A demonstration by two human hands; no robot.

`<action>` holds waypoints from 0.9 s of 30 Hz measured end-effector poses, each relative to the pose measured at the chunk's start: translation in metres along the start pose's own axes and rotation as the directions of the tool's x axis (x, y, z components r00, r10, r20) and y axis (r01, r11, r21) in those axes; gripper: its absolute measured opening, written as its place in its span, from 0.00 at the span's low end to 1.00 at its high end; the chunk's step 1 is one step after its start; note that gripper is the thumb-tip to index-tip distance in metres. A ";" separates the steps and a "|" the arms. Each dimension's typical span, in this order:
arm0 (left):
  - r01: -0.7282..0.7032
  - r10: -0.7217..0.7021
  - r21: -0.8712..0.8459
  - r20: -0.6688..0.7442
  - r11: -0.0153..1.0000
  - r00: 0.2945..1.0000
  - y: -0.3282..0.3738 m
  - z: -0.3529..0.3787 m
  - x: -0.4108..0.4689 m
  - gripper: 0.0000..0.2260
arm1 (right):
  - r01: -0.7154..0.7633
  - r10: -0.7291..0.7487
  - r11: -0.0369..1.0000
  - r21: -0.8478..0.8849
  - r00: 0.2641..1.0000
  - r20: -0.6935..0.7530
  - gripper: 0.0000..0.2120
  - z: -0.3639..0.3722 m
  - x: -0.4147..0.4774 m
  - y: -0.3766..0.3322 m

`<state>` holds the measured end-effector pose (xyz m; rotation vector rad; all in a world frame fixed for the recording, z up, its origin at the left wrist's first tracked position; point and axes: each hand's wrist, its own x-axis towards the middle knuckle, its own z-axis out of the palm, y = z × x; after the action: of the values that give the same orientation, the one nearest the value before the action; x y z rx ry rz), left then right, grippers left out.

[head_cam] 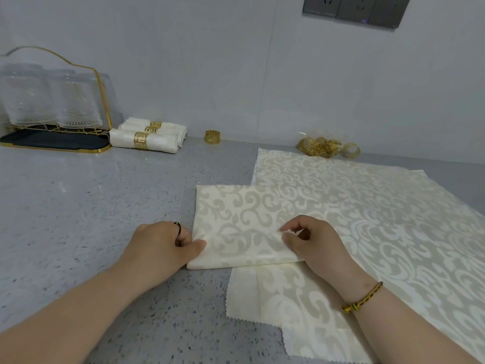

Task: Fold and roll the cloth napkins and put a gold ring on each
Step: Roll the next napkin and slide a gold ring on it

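Note:
A cream damask napkin (236, 219), folded into a rectangle, lies on the grey speckled counter (91, 206), partly over a stack of flat unfolded napkins (367, 219). My left hand (162, 245) pinches the folded napkin's near left corner. My right hand (315, 245) pinches its near right edge, lifting a bit of cloth. Three rolled napkins with gold rings (147, 135) lie at the back left. A single gold ring (212, 137) stands by the wall. A pile of gold rings (325, 147) sits at the back right.
A gold wire rack with upturned glasses (52, 101) stands on a dark tray at the far left. The white wall runs along the counter's back, with a grey socket panel (354, 9) high on the right.

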<state>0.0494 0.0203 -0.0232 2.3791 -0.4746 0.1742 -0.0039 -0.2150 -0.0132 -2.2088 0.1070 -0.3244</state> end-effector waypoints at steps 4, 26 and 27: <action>-0.101 0.100 0.155 0.015 0.983 0.995 0.004 -0.001 -0.002 0.19 | 0.054 -0.054 0.994 -0.100 0.999 0.003 0.15 -0.002 -0.001 0.000; -0.582 0.543 0.391 0.218 0.713 0.811 -0.012 -0.010 -0.006 0.24 | 0.277 -0.181 0.895 -0.349 0.942 0.284 0.12 -0.023 -0.008 -0.001; -0.580 0.547 0.382 0.203 0.720 0.812 -0.012 -0.010 -0.006 0.21 | 0.270 -0.156 0.892 -0.363 0.937 0.313 0.15 -0.026 -0.009 -0.002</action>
<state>0.0487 0.0370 -0.0245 2.5884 -1.3252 0.5135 -0.0198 -0.2319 0.0013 -2.6606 -0.2503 -0.1143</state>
